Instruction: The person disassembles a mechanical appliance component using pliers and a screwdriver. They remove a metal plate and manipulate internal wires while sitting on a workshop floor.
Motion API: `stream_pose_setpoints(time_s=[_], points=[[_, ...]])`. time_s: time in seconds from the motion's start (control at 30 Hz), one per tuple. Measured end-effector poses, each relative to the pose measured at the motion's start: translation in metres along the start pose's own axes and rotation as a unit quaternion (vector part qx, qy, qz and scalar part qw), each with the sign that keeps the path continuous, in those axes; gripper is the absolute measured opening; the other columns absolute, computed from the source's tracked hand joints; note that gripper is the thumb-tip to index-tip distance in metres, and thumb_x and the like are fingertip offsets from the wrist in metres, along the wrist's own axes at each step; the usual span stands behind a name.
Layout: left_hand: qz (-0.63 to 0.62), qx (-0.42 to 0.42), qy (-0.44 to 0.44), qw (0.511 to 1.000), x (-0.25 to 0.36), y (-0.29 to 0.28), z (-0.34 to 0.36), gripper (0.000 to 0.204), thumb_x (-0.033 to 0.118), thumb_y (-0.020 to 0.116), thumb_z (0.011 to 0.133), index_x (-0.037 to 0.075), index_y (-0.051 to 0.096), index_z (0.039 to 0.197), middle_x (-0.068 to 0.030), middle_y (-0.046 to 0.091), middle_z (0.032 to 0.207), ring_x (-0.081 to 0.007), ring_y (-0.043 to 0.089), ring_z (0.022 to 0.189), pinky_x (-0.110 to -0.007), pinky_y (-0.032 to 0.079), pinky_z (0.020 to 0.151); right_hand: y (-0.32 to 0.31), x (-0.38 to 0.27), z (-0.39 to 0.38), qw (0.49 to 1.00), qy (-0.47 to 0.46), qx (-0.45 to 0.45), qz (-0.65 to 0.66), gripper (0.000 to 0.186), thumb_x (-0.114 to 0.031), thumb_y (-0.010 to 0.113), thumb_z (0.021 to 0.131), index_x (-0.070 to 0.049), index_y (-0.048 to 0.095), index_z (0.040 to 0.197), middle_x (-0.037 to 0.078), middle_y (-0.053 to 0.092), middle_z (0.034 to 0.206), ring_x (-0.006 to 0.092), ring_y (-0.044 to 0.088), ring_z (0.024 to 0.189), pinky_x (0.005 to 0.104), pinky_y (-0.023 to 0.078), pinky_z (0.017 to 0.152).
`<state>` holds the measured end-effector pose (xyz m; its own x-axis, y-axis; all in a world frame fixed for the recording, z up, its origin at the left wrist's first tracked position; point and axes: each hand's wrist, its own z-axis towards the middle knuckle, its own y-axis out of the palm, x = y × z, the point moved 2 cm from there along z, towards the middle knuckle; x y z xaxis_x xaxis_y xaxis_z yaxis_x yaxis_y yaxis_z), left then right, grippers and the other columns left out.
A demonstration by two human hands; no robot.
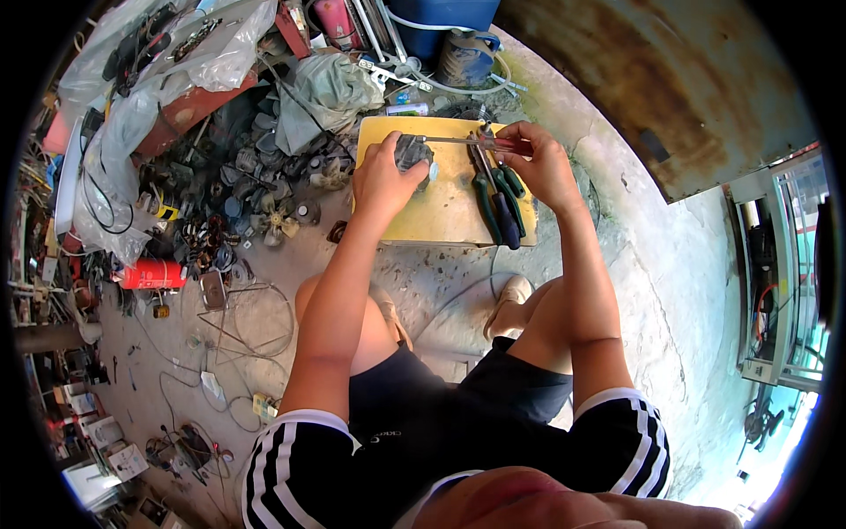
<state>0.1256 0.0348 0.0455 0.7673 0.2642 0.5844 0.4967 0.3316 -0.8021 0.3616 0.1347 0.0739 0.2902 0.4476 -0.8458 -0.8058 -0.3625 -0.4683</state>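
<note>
Closed around a small dark motor-like part (411, 153), my left hand (381, 179) steadies it at the left side of a low yellow tabletop (419, 219). My right hand (544, 169) grips the red handle of a screwdriver (458, 140). Its metal shaft lies level and points left, with the tip at the upper right of the dark part; whether the tip touches a screw is too small to tell. Beside my right hand, green-handled pliers (484, 208) and a dark-blue-handled screwdriver (506, 222) lie on the yellow top, alongside another green-handled tool (510, 183).
Left of the table, a heap of dark motor parts (256, 159) covers the floor, near a small fan blade (278, 221) and a red cylinder (153, 274). Loose cables (181, 379) trail over the concrete. A blue container (445, 22) stands beyond; a rusty metal panel (652, 79) rises far right.
</note>
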Motion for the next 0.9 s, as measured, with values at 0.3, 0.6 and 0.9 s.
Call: stream_pose_setpoints(time_s=[0.3, 0.6, 0.9], points=[[0.013, -0.016, -0.007, 1.0, 0.001, -0.002, 0.001, 0.075, 0.047, 0.071, 0.074, 0.011, 0.05, 0.136, -0.0196, 0.059, 0.123, -0.0352, 0.058, 0.114, -0.043, 0.045, 0.096, 0.002, 0.006, -0.003, 0.987, 0.12, -0.072, -0.074, 0.042, -0.042, 0.059, 0.096, -0.004, 0.067, 0.11, 0.008, 0.066, 0.082, 0.0125, 0.06, 0.077, 0.0284, 0.048, 0.07], [0.032, -0.012, -0.002, 0.999, 0.003, 0.0, 0.0, 0.075, 0.046, 0.071, 0.073, 0.012, 0.05, 0.135, -0.0183, 0.059, 0.119, -0.0355, 0.06, 0.109, -0.043, 0.047, 0.093, 0.003, 0.004, -0.003, 0.958, 0.232, -0.141, -0.091, 0.044, -0.047, 0.062, 0.093, -0.004, 0.066, 0.104, 0.005, 0.067, 0.084, 0.0146, 0.06, 0.077, 0.0298, 0.048, 0.069], [0.039, -0.007, 0.013, 0.999, 0.002, 0.0, 0.0, 0.073, 0.045, 0.071, 0.072, 0.012, 0.051, 0.133, -0.0178, 0.06, 0.117, -0.0358, 0.062, 0.104, -0.043, 0.049, 0.09, 0.0, -0.015, -0.005, 0.964, 0.178, -0.104, -0.168, 0.043, -0.043, 0.065, 0.092, -0.001, 0.069, 0.1, 0.011, 0.062, 0.082, 0.0215, 0.061, 0.076, 0.0336, 0.049, 0.073]])
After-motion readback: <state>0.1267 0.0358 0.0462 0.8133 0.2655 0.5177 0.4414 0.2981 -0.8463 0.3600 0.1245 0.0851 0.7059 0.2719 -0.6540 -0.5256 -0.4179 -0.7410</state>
